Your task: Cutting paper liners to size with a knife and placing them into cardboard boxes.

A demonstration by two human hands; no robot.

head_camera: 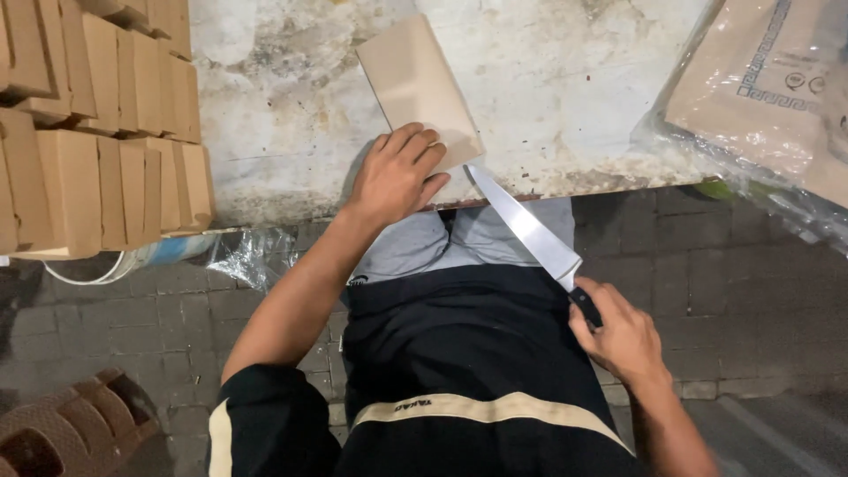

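Under left hand [395,177] fingers [422,150], cardboard sheet [415,84]; knife [530,231] beside.

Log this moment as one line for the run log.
left hand: pressing cardboard piece on table | right hand: gripping knife, tip at cardboard edge

The person's left hand [397,172] presses flat on the near end of a tan cardboard piece [415,84] lying on a stained white table [548,97]. The right hand [623,336] grips the dark handle of a long knife [526,225], whose blade tip reaches the cardboard's near corner at the table edge. Stacked tan boxes [97,132] sit on the left, a plastic-wrapped carton [768,88] on the right.
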